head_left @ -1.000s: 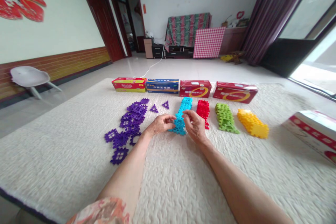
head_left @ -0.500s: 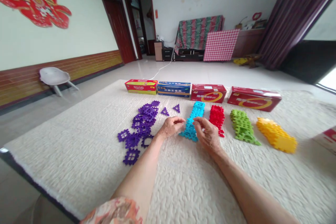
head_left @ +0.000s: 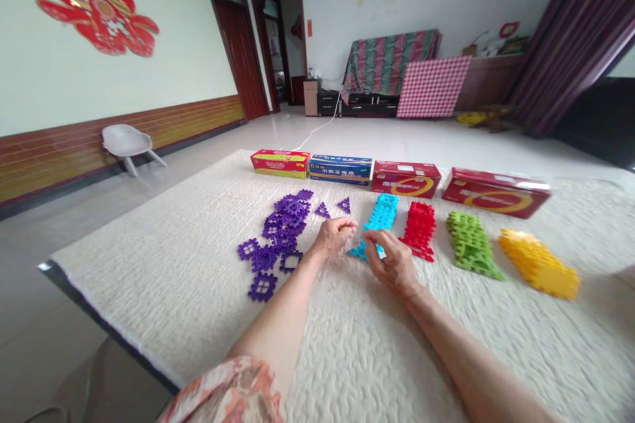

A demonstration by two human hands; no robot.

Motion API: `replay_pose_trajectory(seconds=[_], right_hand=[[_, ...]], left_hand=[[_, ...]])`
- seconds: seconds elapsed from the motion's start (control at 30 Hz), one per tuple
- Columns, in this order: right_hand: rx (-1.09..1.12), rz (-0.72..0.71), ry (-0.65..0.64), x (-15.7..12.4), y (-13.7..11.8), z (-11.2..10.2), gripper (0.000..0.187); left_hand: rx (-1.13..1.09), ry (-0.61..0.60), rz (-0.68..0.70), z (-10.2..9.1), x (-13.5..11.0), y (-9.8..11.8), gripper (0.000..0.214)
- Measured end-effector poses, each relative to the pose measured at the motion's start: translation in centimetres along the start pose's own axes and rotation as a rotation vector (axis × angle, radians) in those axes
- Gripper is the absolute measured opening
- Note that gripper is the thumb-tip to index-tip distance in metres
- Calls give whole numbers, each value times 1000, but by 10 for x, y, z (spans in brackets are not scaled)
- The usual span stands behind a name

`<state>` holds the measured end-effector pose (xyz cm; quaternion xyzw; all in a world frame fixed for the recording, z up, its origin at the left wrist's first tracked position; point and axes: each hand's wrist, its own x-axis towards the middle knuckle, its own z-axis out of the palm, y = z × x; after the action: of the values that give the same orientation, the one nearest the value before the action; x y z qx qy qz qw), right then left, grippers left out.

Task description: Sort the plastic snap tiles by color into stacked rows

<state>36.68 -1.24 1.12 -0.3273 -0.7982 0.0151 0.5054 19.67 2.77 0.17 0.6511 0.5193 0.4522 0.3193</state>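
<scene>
My left hand [head_left: 337, 236] is curled closed just left of the near end of a cyan row of plastic grid tiles [head_left: 383, 210]; what its fingers hold, if anything, is hidden. My right hand [head_left: 393, 263] pinches the nearest cyan tile of that row between thumb and fingers. Loose purple tiles [head_left: 282, 228] lie scattered left of my left hand, with two small purple triangles [head_left: 322, 210] behind them. Right of the cyan row lie a red row [head_left: 419, 228], a green row [head_left: 469, 242] and a yellow row [head_left: 538, 264].
Everything lies on a white quilted cover [head_left: 173, 258] whose left edge [head_left: 99, 318] drops to the floor. Several flat boxes line the far side: yellow-red [head_left: 280, 163], blue [head_left: 340, 168], red [head_left: 405, 178], red [head_left: 496, 192]. A white chair [head_left: 126, 142] stands by the left wall.
The camera has turned left, so everything sits further right in view. My left hand has eased slightly off the cyan row's near end; my right hand stays at it.
</scene>
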Motion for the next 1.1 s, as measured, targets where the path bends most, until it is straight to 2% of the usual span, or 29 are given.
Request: replay_pose_trajectory(seconds=[0.07,0.13,0.2,0.3,0.4,0.5,0.57,0.63,0.7,0.77,0.97,1.1], right_hand=[[7,-31,-36,-4,-8,0,14],[56,-44,-93,-9,-16,2,15],[131,-50,-171,-13,-27,7,16],[213,-51,-345,-15,-47,20,22],[207,-20,-509,-11,-72,37,48],[109,80,-647,-4,-100,55,77],[59,134,-735,-1,-118,67,90],[33,153,-788,0,-132,78,99],[18,163,-767,-1,-139,87,101],[10,171,-698,-3,-139,92,95],[-29,160,-525,-1,-109,83,70],[-42,130,-437,5,-83,76,57]], left_hand=[[16,66,6,-5,-1,6,30],[58,143,35,-18,-4,12,30],[144,220,61,-40,-9,17,27],[349,374,24,-90,-22,14,25],[606,535,-187,-139,-45,-3,30],[741,527,-440,-168,-68,-23,38],[773,494,-518,-170,-78,-34,43],[786,489,-505,-164,-81,-39,43],[771,494,-460,-152,-79,-38,40],[724,479,-431,-140,-74,-34,39],[545,420,-368,-109,-56,-16,38],[527,455,-295,-113,-38,-17,35]])
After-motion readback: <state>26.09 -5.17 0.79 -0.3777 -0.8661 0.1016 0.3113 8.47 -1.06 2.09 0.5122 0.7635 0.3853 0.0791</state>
